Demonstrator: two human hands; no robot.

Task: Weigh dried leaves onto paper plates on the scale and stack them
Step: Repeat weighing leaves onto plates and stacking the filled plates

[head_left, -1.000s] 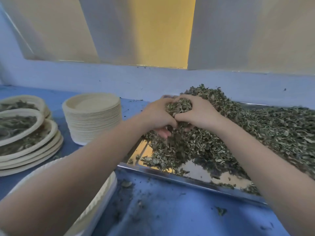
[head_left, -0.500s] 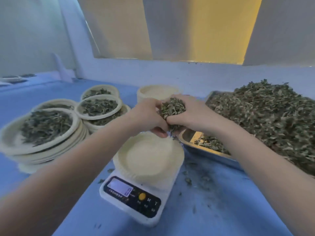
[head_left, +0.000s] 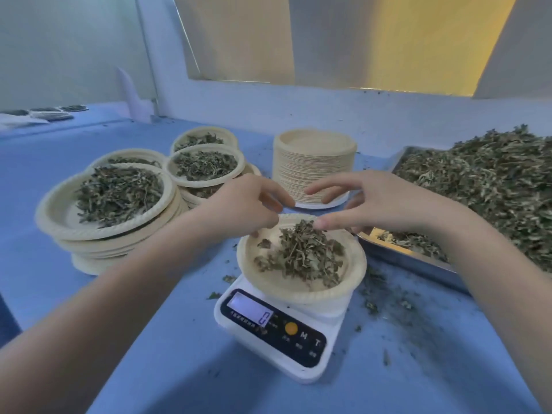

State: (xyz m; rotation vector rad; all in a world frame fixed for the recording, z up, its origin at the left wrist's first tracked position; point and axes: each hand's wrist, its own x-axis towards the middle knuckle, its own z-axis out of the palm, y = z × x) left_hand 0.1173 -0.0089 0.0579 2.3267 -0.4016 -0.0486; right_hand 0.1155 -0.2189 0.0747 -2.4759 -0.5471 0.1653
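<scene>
A white digital scale (head_left: 277, 336) stands on the blue table with a cream paper plate (head_left: 355, 276) on it. A small heap of dried leaves (head_left: 301, 255) lies in that plate. My left hand (head_left: 248, 204) and my right hand (head_left: 370, 201) hover just above the plate's far rim, fingers spread and relaxed, holding nothing. A metal tray (head_left: 397, 252) at the right carries a big pile of dried leaves (head_left: 493, 186).
Stacks of leaf-filled plates (head_left: 119, 201) stand at the left, with more behind (head_left: 206, 165). A tall stack of empty plates (head_left: 313, 162) stands behind my hands. Leaf crumbs (head_left: 388, 300) are scattered on the blue table (head_left: 167, 354) right of the scale.
Both hands carried a handful of leaves from the tray over the scale, then opened. The leaves now lie in the plate, which was empty before.
</scene>
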